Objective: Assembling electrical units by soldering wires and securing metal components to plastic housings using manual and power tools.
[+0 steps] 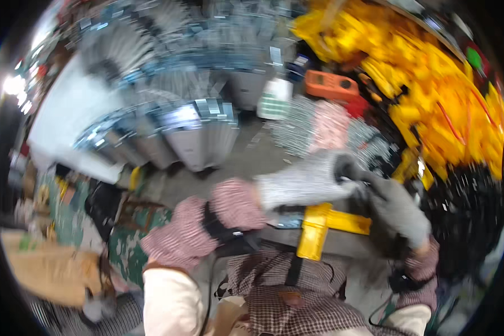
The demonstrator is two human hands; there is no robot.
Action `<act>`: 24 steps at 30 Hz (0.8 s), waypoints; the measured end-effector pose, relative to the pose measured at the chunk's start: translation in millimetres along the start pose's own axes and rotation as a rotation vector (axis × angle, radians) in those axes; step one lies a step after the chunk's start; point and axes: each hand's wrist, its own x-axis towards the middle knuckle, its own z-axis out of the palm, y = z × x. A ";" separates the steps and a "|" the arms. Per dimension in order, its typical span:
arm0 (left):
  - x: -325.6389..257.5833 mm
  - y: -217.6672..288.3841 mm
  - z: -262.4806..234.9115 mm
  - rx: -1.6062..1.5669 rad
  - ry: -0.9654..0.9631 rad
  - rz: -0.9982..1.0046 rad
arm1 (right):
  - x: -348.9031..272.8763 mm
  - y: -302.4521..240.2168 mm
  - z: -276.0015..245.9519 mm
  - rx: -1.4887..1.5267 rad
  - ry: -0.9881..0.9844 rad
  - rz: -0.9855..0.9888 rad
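The grey concrete floor [263, 151] carries grey metal housings [199, 134] in rows at far left, a yellow parts heap [431, 73] at far right, and gloves [325, 126] between them.

Worn on the head, looking steeply down over the lap and out across a cluttered workshop floor. Very near the gloved left hand [207, 229] and right hand [400, 210], both close under the lens at about 6 o'clock. Yellow parts heap [448, 95] toward 2 o'clock, grey metal stacks [190, 129] toward 11 (fisheye bending and motion blur throughout). Single view only, nothing shared
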 end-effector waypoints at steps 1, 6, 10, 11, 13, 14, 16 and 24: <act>-5.5 29.2 -0.7 0.142 -0.042 -0.076 | -0.4 -10.3 4.0 -0.214 -0.080 0.105; -21.7 7.5 15.5 0.410 0.088 0.078 | 3.8 -11.7 -2.2 -0.476 0.017 0.280; -24.5 -11.5 44.7 0.478 0.211 0.247 | -19.0 -3.8 10.8 0.062 -0.077 -0.083; -31.7 -17.0 50.3 0.535 0.263 0.257 | -22.7 -1.4 5.8 0.196 -0.187 0.008; -59.9 -38.8 53.0 0.675 0.375 0.244 | -19.5 11.5 9.0 0.311 -0.223 0.036; -66.7 -46.5 51.7 0.689 0.356 0.142 | -19.0 14.3 15.7 0.297 -0.200 0.069; -74.1 -56.4 48.1 0.726 0.354 0.181 | -18.4 13.2 23.1 0.278 -0.191 0.119; -70.2 -65.2 41.2 0.788 0.378 0.284 | -6.8 3.1 40.0 0.268 -0.194 0.227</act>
